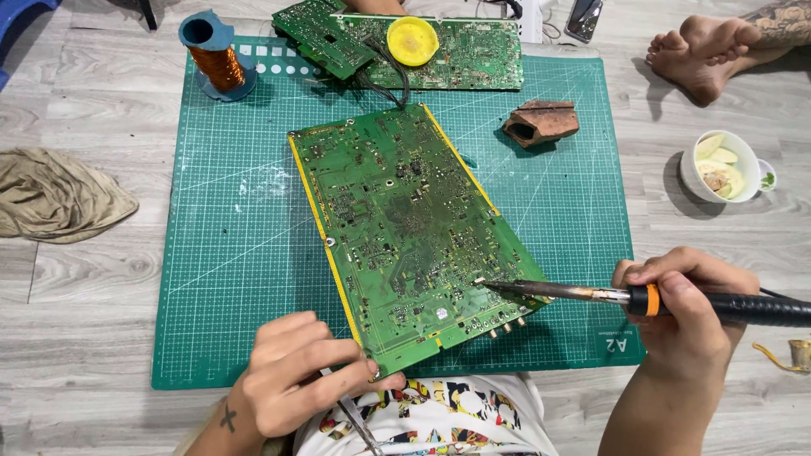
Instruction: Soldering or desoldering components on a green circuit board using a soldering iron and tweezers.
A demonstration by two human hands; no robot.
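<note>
We take the large green circuit board as our landmark; it lies tilted on a green cutting mat spread over the wooden floor. Our right hand is at the board's near right corner, fingers closed round the black, orange-collared handle of a soldering iron, whose tip touches the board's near right edge. Our left hand rests at the board's near left corner, fingers curled against its edge, and a thin metal tool, probably tweezers, runs from under that hand towards us; we cannot tell how firmly it is gripped.

Beyond the board's far edge lie a second circuit board with a yellow round lid on it and a smaller board overlapping it. Far left of our board stands a spool of copper wire on a blue reel. To its right sits a brown broken block, further right a white bowl of sliced fruit, and beyond that another person's bare feet. Left of the mat lies a tan cloth.
</note>
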